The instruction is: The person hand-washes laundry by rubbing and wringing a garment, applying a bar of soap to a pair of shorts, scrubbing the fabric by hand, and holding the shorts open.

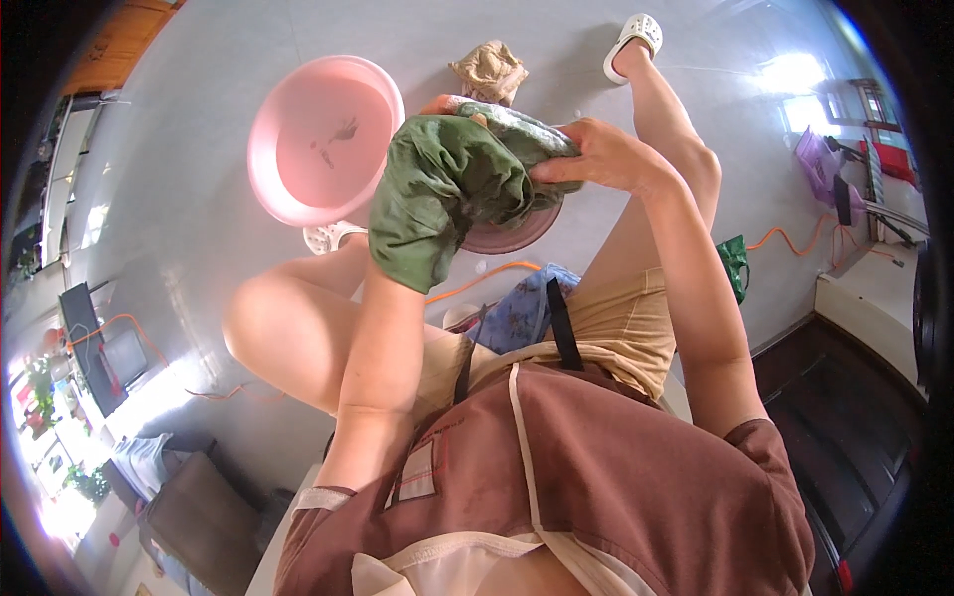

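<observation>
Green wet cloth (440,186) with white suds along its upper edge is bunched between my hands, above a smaller brownish-pink basin (522,235). It wraps my left forearm and hides most of my left hand (438,105), whose fingers show at the cloth's top edge, gripping it. My right hand (607,158) pinches the cloth's right side between thumb and fingers. A large pink plastic basin (264,160) stands to the left, holding liquid with small dark marks visible in it. A crumpled tan cloth (488,71) lies on the floor beyond the green cloth.
An orange cord (484,279) runs across the grey floor behind the small basin. White clogs (642,33) are on my feet. Blue patterned cloth (522,313) hangs at my lap. A green bag (734,264) is at right, near a white cabinet (864,302). A brown chair (201,514) stands lower left.
</observation>
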Motion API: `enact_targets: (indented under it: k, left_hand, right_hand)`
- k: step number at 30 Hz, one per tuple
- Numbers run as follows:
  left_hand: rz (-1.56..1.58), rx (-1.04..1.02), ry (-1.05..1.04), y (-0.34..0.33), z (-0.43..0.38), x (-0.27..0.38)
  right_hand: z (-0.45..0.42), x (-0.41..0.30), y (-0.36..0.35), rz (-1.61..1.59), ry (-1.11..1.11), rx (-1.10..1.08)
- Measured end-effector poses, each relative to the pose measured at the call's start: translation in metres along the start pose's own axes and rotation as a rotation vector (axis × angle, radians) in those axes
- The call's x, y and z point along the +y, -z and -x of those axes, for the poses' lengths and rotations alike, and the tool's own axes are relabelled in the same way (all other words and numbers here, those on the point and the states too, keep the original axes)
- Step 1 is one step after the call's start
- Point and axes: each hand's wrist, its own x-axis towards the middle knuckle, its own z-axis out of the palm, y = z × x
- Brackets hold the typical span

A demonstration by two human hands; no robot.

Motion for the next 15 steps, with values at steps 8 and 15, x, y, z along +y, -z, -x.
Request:
enact_targets:
  k: [8,15]
  left_hand:
    - [0.087,-0.328,0.287,0.017,0.008,0.012]
    - [0.458,-0.200,0.251,-0.001,0.004,-0.022]
  right_hand:
    - [-0.002,0.000,-0.021,-1.352,0.230,0.290]
    - [-0.006,-0.002,-0.015,-1.294,0.261,0.441]
